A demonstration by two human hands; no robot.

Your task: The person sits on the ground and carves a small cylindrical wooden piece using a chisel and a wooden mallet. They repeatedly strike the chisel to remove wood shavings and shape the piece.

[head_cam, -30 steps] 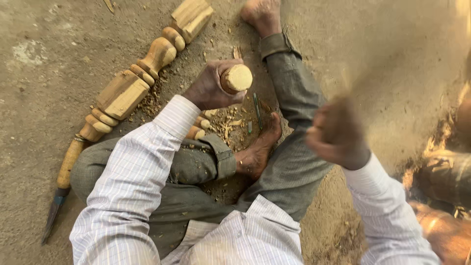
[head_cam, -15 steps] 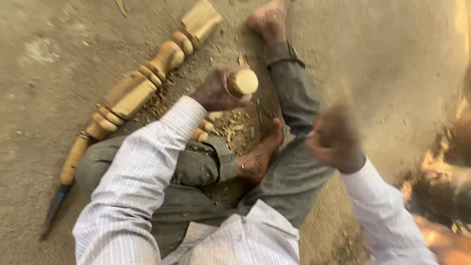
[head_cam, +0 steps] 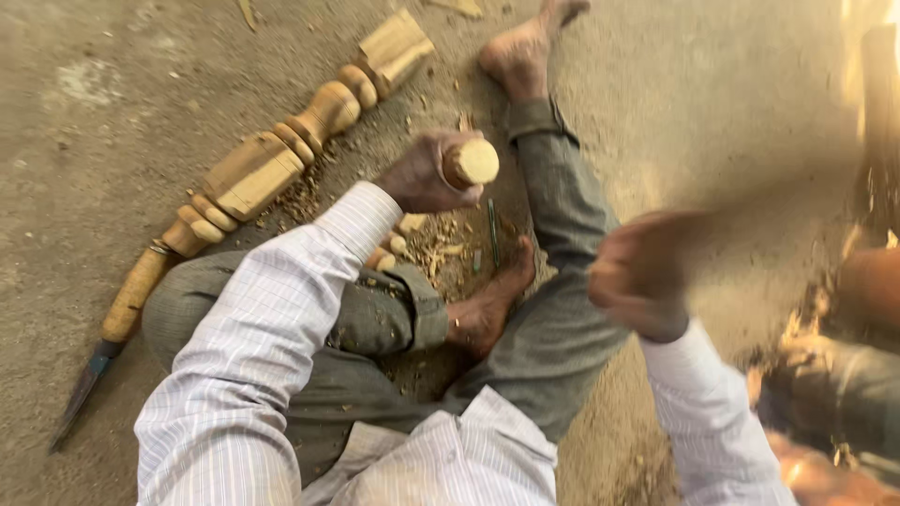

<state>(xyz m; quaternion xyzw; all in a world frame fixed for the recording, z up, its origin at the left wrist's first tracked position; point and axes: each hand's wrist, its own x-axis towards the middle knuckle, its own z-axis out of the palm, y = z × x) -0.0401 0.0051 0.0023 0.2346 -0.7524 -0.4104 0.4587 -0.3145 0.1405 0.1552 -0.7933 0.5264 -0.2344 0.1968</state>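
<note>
- Two hands are seen over a seated lap on the sandy floor (head_cam: 731, 141); the left hand (head_cam: 422, 178) is wrapped tightly round a round wooden handle (head_cam: 472, 161), held upright above the wood chips (head_cam: 441, 248).
- The right hand (head_cam: 642, 276) is blurred; its fingers seem curled, but what is held cannot be told.
- A turned wooden post (head_cam: 281, 155) is laid beside the left knee, with a long chisel (head_cam: 103, 342) touching its end.
- A bare foot (head_cam: 487, 309) is tucked just beside the chips.
- Harm could be done if a blow is misjudged: the left knuckles or the foot could be struck, since both lie near the handle.
</note>
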